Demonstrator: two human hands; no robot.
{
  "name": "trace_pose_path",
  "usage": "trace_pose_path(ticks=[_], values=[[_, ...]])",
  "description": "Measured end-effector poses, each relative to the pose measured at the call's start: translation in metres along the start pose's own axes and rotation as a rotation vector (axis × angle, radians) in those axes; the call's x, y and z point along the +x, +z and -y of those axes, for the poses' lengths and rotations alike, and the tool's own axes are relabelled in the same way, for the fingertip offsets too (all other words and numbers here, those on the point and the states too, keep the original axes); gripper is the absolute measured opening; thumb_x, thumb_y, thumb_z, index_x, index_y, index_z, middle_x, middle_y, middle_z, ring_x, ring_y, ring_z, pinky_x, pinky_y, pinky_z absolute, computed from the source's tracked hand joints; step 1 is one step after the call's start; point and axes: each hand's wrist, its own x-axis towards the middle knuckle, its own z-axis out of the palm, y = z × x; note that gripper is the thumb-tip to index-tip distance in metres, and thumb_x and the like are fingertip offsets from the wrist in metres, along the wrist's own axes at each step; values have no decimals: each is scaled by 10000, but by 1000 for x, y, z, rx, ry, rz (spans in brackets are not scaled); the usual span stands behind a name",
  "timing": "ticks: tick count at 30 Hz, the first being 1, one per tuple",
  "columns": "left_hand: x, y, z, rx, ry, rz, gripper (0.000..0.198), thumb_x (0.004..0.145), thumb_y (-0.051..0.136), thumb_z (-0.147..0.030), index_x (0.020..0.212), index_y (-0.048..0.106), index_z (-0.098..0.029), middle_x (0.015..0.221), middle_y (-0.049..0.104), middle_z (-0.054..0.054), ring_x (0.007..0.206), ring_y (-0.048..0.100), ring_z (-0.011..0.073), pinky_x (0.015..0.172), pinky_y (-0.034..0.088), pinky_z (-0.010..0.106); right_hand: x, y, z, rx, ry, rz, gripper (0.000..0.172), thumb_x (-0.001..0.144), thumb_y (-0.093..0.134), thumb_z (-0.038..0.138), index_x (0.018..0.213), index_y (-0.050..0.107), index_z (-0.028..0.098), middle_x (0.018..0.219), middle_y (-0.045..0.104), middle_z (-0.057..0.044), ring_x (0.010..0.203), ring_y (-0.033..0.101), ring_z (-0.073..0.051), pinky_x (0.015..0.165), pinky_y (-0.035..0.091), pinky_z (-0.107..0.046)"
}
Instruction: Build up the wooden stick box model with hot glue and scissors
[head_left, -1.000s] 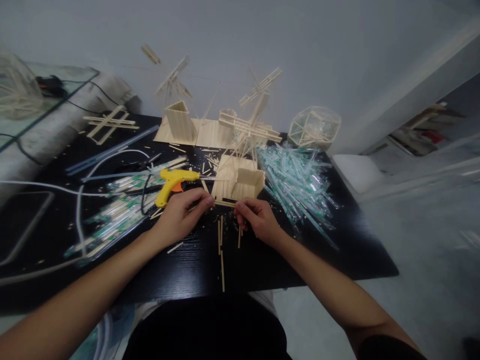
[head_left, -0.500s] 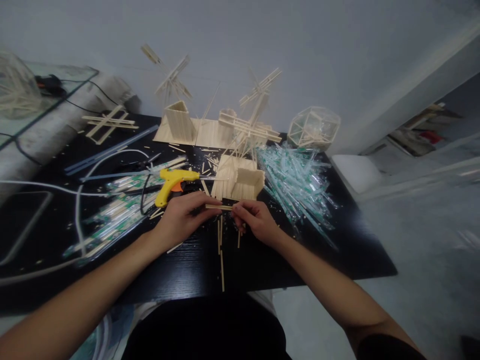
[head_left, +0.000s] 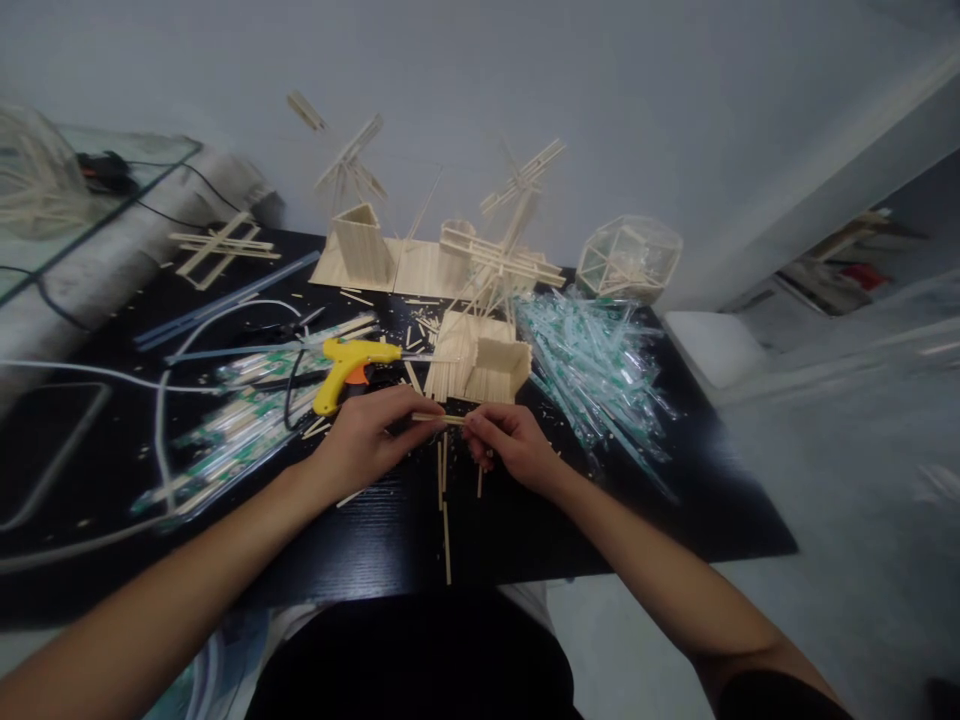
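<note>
Between my hands, thin wooden sticks [head_left: 453,420] lie level above the black table. My left hand [head_left: 375,428] pinches their left end between thumb and fingers. At the right end, my right hand [head_left: 508,442] is closed on the same sticks; its fingertips hide how many there are. Just beyond stands a small wooden box shape on a flat stick base [head_left: 454,350]. A yellow glue gun [head_left: 352,365] lies left of it, its nozzle pointing right toward the base. Loose sticks [head_left: 447,540] rest on the table below my hands.
Packaged sticks in clear and green wrappers [head_left: 247,400] lie at left, near a white cable [head_left: 159,430]. More wrappers [head_left: 600,360] are heaped at right. Stick-built windmill models [head_left: 364,245] and a faceted clear container [head_left: 630,255] stand along the wall.
Almost nothing differs; the whole view has shifted slightly. Both hands keep the sticks in nearly the same place, with the left fingers a little farther along them.
</note>
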Motion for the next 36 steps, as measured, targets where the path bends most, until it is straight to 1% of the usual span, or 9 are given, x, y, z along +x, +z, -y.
trace_pose_path(ticks=[3, 5, 9, 12, 16, 21, 26, 31, 36], values=[[-3, 4, 2, -14, 50, 73, 146, 969, 650, -280, 1061, 726, -197, 933, 752, 39, 829, 708, 147, 754, 547, 254, -1, 2, -1, -13, -3, 35, 423, 904, 677, 552, 775, 642, 151, 554, 572, 44, 430, 496, -69, 434, 390, -191], [-5, 6, 3, -23, 77, 96, 164, 983, 627, -270, 1100, 726, -209, 955, 753, 42, 842, 710, 145, 762, 555, 254, -2, 4, -1, -13, 8, 48, 419, 901, 681, 552, 779, 641, 153, 559, 575, 43, 435, 503, -74, 440, 402, -196], [-5, 9, 1, -22, 96, 55, 197, 967, 656, -296, 1132, 731, -218, 918, 764, 39, 795, 714, 144, 730, 566, 253, -3, 5, 0, -12, 21, 54, 416, 907, 673, 546, 762, 630, 158, 571, 577, 41, 449, 512, -75, 454, 414, -197], [-5, 9, -1, -9, 117, 17, 170, 966, 659, -291, 1092, 741, -211, 854, 766, 23, 727, 705, 131, 683, 555, 234, -3, 5, -1, -17, 21, 51, 420, 907, 672, 548, 759, 630, 157, 569, 576, 40, 447, 507, -75, 446, 402, -197], [-5, 8, -2, 6, 112, 16, 162, 990, 622, -285, 1069, 744, -213, 831, 758, 15, 706, 701, 124, 668, 548, 229, -1, 6, -3, -4, 31, 51, 430, 903, 670, 563, 767, 636, 157, 554, 570, 44, 437, 498, -75, 438, 391, -197], [-6, 8, 0, 18, 114, -7, 151, 976, 645, -270, 1064, 746, -201, 804, 730, 10, 697, 691, 115, 651, 539, 216, 1, 5, -4, 10, 45, 50, 445, 891, 680, 578, 752, 630, 158, 547, 571, 43, 436, 504, -77, 441, 393, -200], [-5, 8, 1, 39, 119, -10, 149, 977, 644, -278, 1047, 749, -199, 827, 746, 16, 712, 698, 120, 662, 541, 223, 1, 5, -3, -14, 43, 41, 477, 878, 675, 615, 754, 632, 156, 544, 566, 40, 436, 507, -80, 442, 400, -202], [-6, 8, 3, 20, 95, 9, 162, 980, 640, -292, 1062, 757, -215, 853, 755, 20, 725, 700, 123, 673, 545, 229, 2, 4, -2, -29, 29, 26, 461, 877, 688, 599, 754, 638, 157, 545, 570, 42, 445, 505, -80, 454, 411, -202], [-4, 8, 0, 31, 121, 10, 164, 981, 637, -288, 1069, 753, -211, 826, 740, 15, 705, 693, 118, 660, 543, 223, 2, 2, -3, 37, 31, 73, 459, 871, 697, 600, 754, 641, 160, 558, 581, 36, 457, 520, -86, 467, 428, -211]])
